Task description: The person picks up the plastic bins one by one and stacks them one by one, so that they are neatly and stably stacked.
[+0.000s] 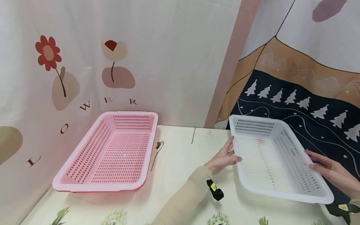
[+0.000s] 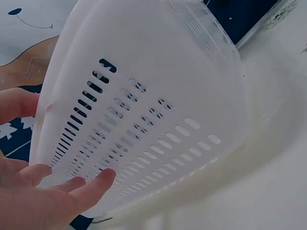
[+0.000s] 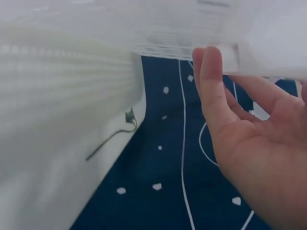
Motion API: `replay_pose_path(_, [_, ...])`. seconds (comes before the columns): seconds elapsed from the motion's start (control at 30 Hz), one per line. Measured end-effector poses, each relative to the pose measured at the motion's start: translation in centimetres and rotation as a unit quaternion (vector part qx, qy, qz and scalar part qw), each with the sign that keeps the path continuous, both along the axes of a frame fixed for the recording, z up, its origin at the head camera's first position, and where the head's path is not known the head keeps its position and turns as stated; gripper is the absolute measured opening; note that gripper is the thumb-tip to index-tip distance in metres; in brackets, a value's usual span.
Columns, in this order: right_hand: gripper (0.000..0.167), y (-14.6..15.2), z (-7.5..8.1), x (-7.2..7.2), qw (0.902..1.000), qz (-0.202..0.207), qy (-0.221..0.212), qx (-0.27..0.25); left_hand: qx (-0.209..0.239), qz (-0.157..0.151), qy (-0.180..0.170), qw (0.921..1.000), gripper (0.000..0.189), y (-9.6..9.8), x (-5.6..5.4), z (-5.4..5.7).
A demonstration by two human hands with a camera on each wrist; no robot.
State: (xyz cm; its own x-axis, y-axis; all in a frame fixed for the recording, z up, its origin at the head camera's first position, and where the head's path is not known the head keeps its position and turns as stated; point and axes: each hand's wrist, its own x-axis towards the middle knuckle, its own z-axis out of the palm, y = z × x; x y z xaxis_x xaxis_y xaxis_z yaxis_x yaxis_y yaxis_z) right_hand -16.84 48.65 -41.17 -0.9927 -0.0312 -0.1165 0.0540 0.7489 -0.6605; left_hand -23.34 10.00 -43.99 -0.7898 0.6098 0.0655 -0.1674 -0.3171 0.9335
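Observation:
A white plastic basket [image 1: 284, 195] with slotted walls is held between both hands at the right of the head view. My left hand [image 1: 223, 158] grips its left rim. In the left wrist view, fingers of that hand [image 2: 53, 194] lie against the slotted outer wall, while another digit reaches over the rim. On the opposite long side, my right hand [image 1: 334, 170] grips the right rim. From the right wrist, the basket's underside [image 3: 120, 28] appears above the table, with the hand [image 3: 259, 139] at its side.
A pink slotted basket [image 1: 101, 187] sits at the left on the pale floral tablecloth [image 1: 180, 150]. Patterned cloth [image 1: 174, 62] hangs behind the table. Dark blue cloth with white trees [image 1: 281, 107] rises behind the white basket and runs along its right side.

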Motion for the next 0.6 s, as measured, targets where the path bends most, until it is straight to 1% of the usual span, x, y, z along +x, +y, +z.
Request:
replay_pose_path(0.1, [0.074, -0.8, 0.2, 0.0, 0.9998, 0.008, -0.006, -0.015, 0.000, -0.009, 0.001, 1.0000, 0.093, -0.8, -0.2, 0.0])
replay_pose_path(0.23, [0.073, -1.7, 0.3, 0.0, 0.9989, 0.017, -0.007, -0.043, 0.003, -0.014, 0.003, 0.9999, 0.092, -2.0, -0.3, 0.0])
replay_pose_path(0.47, [0.067, -2.8, 0.6, -0.5, 0.9919, 0.045, 0.003, -0.119, 0.007, -0.023, -0.002, 0.9997, 0.089, -4.1, -0.4, 0.0])
replay_pose_path(0.6, [0.066, -3.3, 0.8, -0.6, 0.9906, 0.053, -0.001, -0.126, -0.002, -0.025, 0.000, 0.9997, 0.088, -5.2, -0.5, 0.1])
